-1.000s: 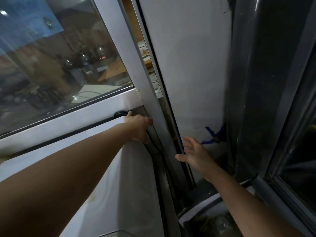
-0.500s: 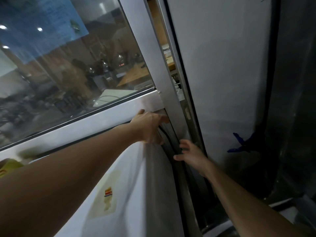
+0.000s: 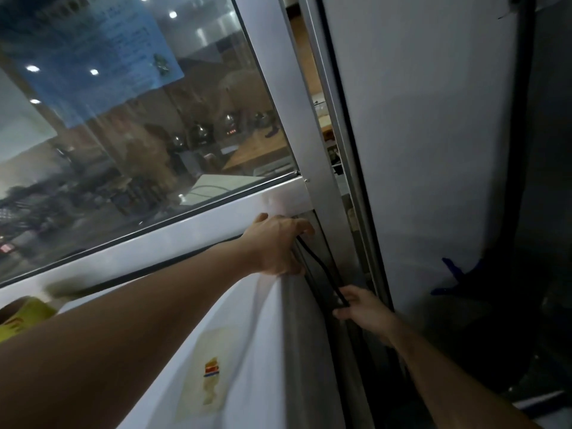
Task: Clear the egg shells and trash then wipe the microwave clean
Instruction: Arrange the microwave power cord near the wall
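The white microwave (image 3: pixel 247 342) fills the lower middle, seen from above, with a stained sticker (image 3: pixel 210 376) on its top. My left hand (image 3: pixel 275 243) reaches across the top and grips its far right rear corner, fingers curled over the edge. A black cable (image 3: pixel 320 266) runs down the narrow gap to the right of the microwave. My right hand (image 3: pixel 362 308) is down in that gap, its fingers curled round the cable's lower end. No egg shells, trash or cloth are in view.
A window (image 3: pixel 139 134) with a metal frame (image 3: pixel 291 125) stands right behind the microwave. A white panel (image 3: pixel 418 150) with a blue clip (image 3: pixel 455 277) closes the gap on the right. A yellow object (image 3: pixel 24 314) sits at the left edge.
My right hand has moved left into the gap and taken hold of the black cable. My left hand stays on the rear corner. The camera has shifted left and closer.
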Demonstrator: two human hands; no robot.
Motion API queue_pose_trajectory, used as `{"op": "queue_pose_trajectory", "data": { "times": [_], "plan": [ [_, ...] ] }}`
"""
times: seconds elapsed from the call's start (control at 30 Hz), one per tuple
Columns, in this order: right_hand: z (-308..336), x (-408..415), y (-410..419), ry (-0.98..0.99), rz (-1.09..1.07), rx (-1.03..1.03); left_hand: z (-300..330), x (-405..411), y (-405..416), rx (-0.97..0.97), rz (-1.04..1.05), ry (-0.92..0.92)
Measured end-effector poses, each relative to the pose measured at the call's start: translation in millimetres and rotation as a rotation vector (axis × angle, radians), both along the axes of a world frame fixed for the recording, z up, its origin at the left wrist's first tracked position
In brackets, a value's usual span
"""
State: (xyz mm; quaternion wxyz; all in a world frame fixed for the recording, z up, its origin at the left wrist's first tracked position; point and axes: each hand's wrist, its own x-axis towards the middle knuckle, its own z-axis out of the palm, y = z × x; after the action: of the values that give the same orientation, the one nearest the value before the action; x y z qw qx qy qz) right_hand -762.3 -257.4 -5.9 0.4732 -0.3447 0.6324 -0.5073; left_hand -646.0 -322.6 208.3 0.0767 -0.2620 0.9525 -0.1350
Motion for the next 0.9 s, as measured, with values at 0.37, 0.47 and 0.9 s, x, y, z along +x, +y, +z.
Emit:
{"op": "queue_pose_trajectory", "data": {
  "times": [0.37,0.47,0.9],
  "plan": [
    [65,-34,82,0.199,-0.052,-0.061,16,-9,36,0.051,-0.07,0.028],
    [92,-34,102,0.255,-0.069,-0.078,21,-10,46,0.053,-0.092,0.044],
    [200,-16,136,0.57,-0.144,-0.068,27,-24,64,0.103,-0.137,0.271]
  ]
}}
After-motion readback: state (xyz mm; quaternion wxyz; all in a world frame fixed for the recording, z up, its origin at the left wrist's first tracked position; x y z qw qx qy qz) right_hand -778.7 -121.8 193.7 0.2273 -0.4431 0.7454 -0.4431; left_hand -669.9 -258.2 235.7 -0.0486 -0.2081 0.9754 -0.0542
